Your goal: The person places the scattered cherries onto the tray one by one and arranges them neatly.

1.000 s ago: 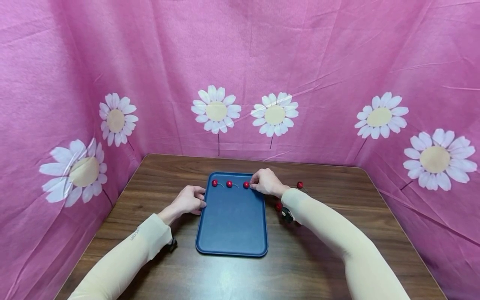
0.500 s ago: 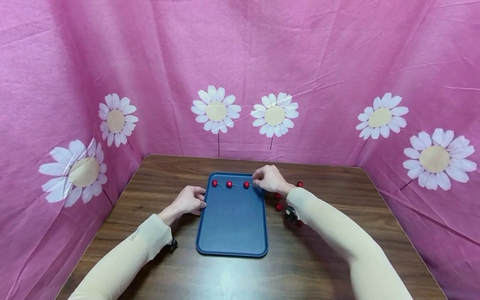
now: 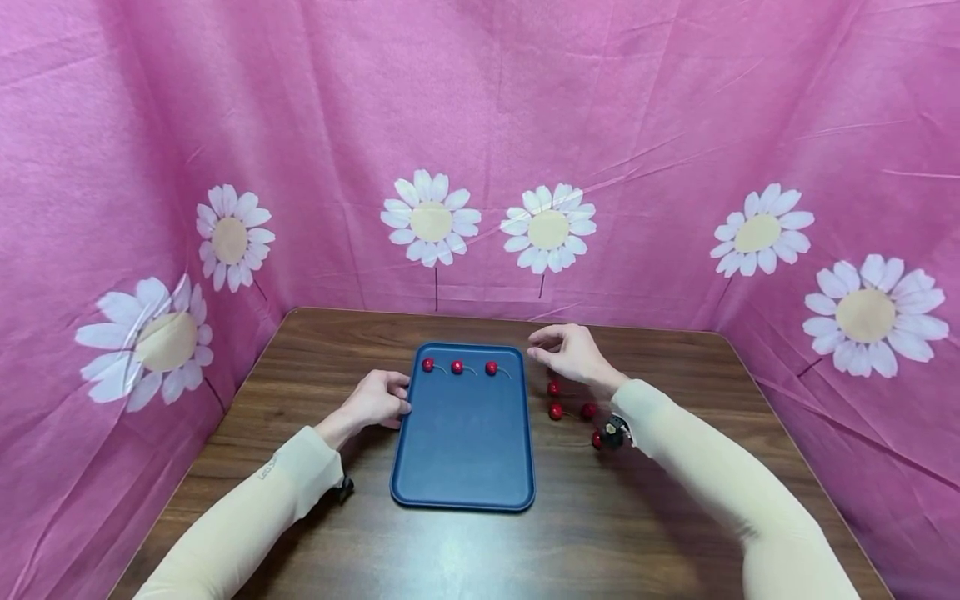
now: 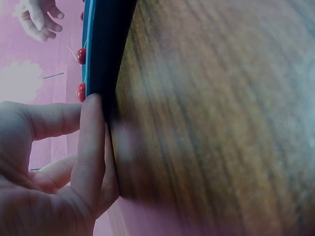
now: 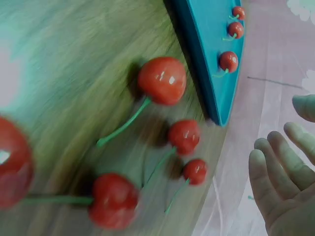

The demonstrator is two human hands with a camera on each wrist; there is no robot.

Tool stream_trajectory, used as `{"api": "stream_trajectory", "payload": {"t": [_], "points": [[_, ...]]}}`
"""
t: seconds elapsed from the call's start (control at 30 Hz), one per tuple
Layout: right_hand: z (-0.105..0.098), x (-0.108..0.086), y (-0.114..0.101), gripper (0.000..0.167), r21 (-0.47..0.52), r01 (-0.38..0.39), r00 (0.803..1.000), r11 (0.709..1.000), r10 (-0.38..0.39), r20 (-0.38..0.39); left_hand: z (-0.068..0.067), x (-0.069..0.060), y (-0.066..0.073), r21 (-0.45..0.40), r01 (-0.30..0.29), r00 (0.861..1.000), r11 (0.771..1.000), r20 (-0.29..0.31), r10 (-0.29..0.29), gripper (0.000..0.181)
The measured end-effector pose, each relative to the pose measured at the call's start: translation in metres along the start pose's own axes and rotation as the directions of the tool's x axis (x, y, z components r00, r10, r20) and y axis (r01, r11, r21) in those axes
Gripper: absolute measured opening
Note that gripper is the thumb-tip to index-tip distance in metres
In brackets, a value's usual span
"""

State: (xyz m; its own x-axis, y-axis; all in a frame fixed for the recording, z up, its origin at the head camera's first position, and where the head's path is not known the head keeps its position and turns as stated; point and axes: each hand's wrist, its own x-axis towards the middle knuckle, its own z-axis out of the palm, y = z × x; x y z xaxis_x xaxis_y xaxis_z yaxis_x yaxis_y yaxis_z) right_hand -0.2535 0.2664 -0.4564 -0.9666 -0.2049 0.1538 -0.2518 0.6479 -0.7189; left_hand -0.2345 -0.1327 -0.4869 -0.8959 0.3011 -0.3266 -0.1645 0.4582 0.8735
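Note:
A dark blue rectangular tray [image 3: 463, 450] lies on the wooden table. Three red cherries with thin green stems sit in a row along its far end: a left cherry [image 3: 427, 365], a middle cherry [image 3: 457, 367] and a right cherry [image 3: 491, 367]. My left hand [image 3: 372, 400] touches the tray's left side; in the left wrist view its extended fingers [image 4: 91, 142] rest against the rim. Beyond the tray's far right corner hovers my right hand [image 3: 577, 357], fingers spread and holding nothing. Below it are several loose cherries [image 5: 162, 81], partly covered by the hand and wrist in the head view.
The wooden table [image 3: 337, 333] extends around the tray. A pink curtain [image 3: 480, 100] printed with white daisies hangs behind and at both sides. A dark wrist device [image 3: 613, 432] sits at the right cuff, close above the loose cherries.
My right hand has let go of the third cherry on the tray and moved right, off the tray, to above the loose cherries. The left hand and tray have stayed put.

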Motion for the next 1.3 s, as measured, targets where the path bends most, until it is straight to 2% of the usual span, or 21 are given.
{"api": "stream_trajectory", "payload": {"t": [0.07, 0.33, 0.67, 0.87, 1.13, 1.3], "points": [[-0.006, -0.003, 0.003, 0.028, -0.004, 0.01, 1.0, 1.0, -0.01, -0.024, 0.0, 0.001, 0.0, 0.0, -0.002, 1.0, 1.0, -0.001, 0.002, 0.064], [-0.029, -0.017, 0.019, 0.029, -0.003, -0.042, 0.993, 0.999, 0.042, -0.107, -0.001, 0.003, -0.001, -0.011, 0.002, 1.0, 1.0, -0.005, -0.002, 0.063], [-0.052, -0.033, 0.046, 0.03, -0.045, -0.1, 0.976, 0.994, 0.089, -0.2, -0.001, 0.002, 0.0, -0.008, -0.003, 1.0, 1.0, 0.002, 0.003, 0.064], [-0.061, -0.044, 0.063, 0.034, -0.097, -0.132, 0.971, 0.987, 0.109, -0.211, 0.0, 0.002, -0.001, 0.001, 0.004, 1.0, 1.0, -0.003, -0.004, 0.062], [-0.065, -0.055, 0.079, 0.043, -0.081, -0.177, 0.973, 0.981, 0.162, -0.165, 0.001, 0.002, -0.003, -0.001, 0.004, 1.0, 1.0, -0.007, -0.004, 0.063], [-0.063, -0.061, 0.092, 0.043, -0.104, -0.192, 0.974, 0.976, 0.177, -0.143, 0.002, 0.002, -0.003, 0.001, 0.003, 1.0, 1.0, -0.006, -0.003, 0.062]]}}
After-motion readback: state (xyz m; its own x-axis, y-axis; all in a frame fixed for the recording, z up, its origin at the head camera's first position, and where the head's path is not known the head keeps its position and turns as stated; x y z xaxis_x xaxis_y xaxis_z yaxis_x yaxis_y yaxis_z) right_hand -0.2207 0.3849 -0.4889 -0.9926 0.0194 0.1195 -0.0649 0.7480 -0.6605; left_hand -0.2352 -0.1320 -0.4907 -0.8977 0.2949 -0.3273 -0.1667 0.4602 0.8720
